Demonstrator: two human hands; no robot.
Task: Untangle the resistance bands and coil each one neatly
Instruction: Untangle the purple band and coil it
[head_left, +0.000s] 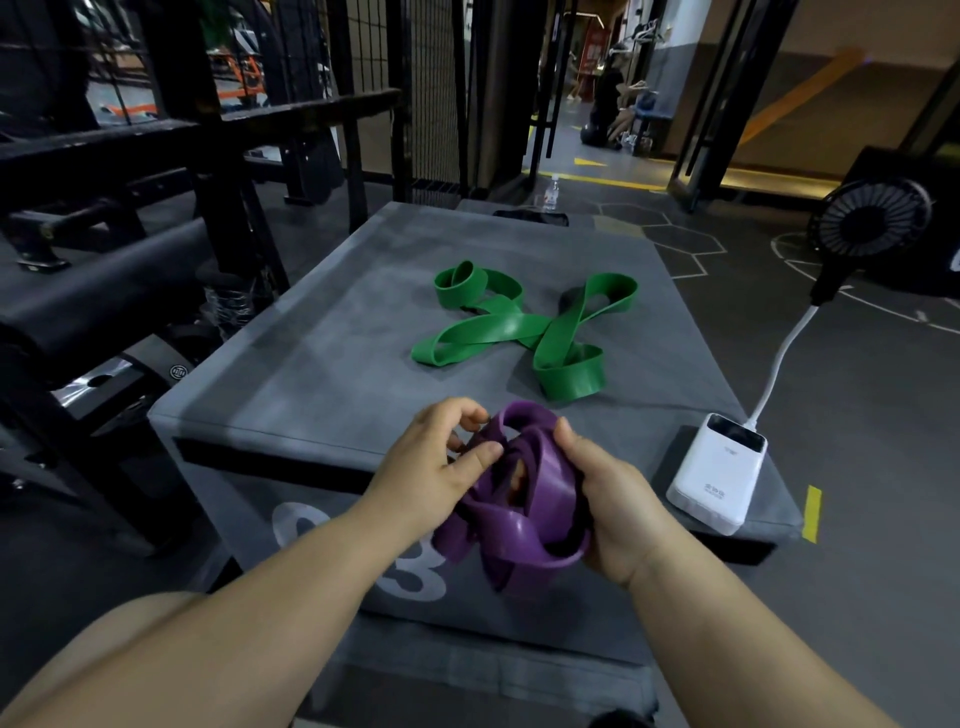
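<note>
Your 2 hands grip the purple band (511, 499).
Left hand (426, 467) pinches a loop; right hand (610, 512) clutches the bundle, lower centre.

Place: a gym
Equipment: black steel rack (197, 171), padded roller (114, 296)
Surface: grey numbered plyo box (322, 338)
Gear: green resistance band (488, 332), purple resistance band (519, 525)

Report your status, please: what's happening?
Left hand and right hand grip bunched purple band. Green band lies twisted on box. Power bank aside, not blocking.
</note>
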